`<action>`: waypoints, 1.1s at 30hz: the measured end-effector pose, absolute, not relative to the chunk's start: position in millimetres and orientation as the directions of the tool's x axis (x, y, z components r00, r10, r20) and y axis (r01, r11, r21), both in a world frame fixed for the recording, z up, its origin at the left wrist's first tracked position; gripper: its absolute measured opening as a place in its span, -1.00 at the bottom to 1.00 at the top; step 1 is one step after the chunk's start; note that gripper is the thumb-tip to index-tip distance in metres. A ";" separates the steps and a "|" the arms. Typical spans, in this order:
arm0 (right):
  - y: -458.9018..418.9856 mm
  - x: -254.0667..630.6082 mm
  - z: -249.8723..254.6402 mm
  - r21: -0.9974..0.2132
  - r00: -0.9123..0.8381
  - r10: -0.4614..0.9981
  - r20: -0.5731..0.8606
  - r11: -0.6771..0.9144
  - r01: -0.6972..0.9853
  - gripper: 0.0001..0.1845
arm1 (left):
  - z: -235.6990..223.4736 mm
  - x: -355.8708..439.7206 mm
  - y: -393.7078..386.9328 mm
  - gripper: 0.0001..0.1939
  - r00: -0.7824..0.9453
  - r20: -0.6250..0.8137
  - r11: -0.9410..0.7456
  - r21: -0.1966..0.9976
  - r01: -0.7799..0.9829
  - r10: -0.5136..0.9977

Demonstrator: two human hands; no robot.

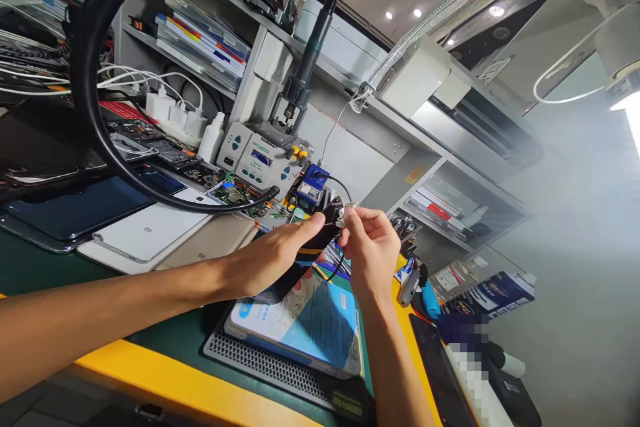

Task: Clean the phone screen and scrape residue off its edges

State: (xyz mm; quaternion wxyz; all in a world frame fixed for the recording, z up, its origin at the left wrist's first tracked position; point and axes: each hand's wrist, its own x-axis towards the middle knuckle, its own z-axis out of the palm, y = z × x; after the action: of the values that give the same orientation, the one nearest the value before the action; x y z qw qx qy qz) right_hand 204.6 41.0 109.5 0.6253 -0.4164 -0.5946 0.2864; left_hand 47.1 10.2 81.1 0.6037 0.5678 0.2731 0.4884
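Note:
My left hand [285,250] grips a dark, glossy phone [326,230], with the thumb along its upper side. The phone is tilted, its far end raised, and my palm hides much of it. At that raised end my right hand [373,240] pinches a small crumpled white piece [341,216], perhaps tissue, against or close to the phone's edge. Its exact contact is too small to make out. Below both hands lies a blue-and-white box [320,327], resting on a dark perforated pad [265,360].
A thick black hose [90,80] loops across the left, near a rework station [263,160]. Several phones, including a white phone [155,230], lie left of my forearm. To the right stand a clear bottle [455,277] and a blue can [493,293]. A lamp [620,47] hangs upper right.

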 end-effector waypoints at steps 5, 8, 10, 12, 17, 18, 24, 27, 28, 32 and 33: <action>30.1 200.2 115.3 -0.836 0.107 0.831 0.546 0.532 0.138 -0.76 | 84.1 46.7 9.9 -0.49 0.443 0.410 -0.362 0.912 -0.194 0.797; 24.1 198.6 118.3 -0.807 0.106 0.802 0.588 0.573 0.141 -0.77 | 85.4 45.8 8.1 -0.52 0.452 0.474 -0.459 0.876 -0.150 0.756; 20.7 197.3 119.4 -0.783 0.112 0.776 0.620 0.605 0.146 -0.79 | 84.0 45.2 7.3 -0.53 0.453 0.477 -0.473 0.871 -0.132 0.753; 17.5 195.6 119.5 -0.751 0.117 0.743 0.659 0.639 0.165 -0.82 | 80.7 44.8 7.3 -0.53 0.446 0.499 -0.509 0.854 -0.108 0.743; 13.2 192.4 116.2 -0.594 0.075 0.599 0.797 0.756 0.276 -0.92 | 72.8 45.4 9.5 -0.50 0.443 0.500 -0.552 0.834 -0.016 0.744; 13.3 192.2 114.9 -0.568 0.060 0.578 0.814 0.768 0.297 -0.92 | 72.8 45.7 9.6 -0.50 0.448 0.494 -0.547 0.837 -0.013 0.745; 14.4 190.4 105.6 -0.569 -0.082 0.618 0.782 0.760 0.313 -0.96 | 84.3 45.7 5.0 -0.48 0.425 0.443 -0.405 0.896 -0.183 0.789; 11.7 187.0 101.2 -0.585 -0.162 0.648 0.744 0.749 0.313 -0.96 | 89.0 44.7 3.0 -0.50 0.411 0.449 -0.332 0.885 -0.327 0.793; 10.6 185.5 99.9 -0.591 -0.183 0.658 0.730 0.743 0.315 -0.95 | 89.1 44.7 3.1 -0.51 0.399 0.442 -0.306 0.881 -0.360 0.803; 7.7 179.6 95.3 -0.622 -0.233 0.696 0.679 0.714 0.321 -0.94 | 82.5 46.9 8.0 -0.52 0.352 0.366 -0.183 0.871 -0.457 0.862; 7.4 178.3 94.4 -0.625 -0.237 0.700 0.674 0.711 0.324 -0.94 | 80.5 47.8 9.8 -0.51 0.332 0.347 -0.160 0.863 -0.479 0.877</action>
State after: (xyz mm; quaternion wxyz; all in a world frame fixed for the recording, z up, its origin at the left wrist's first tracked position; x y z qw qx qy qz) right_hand 178.3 7.4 94.4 0.5195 -0.3344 -0.7652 0.1812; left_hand 47.8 9.8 80.5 0.6202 0.5303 0.1880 0.5466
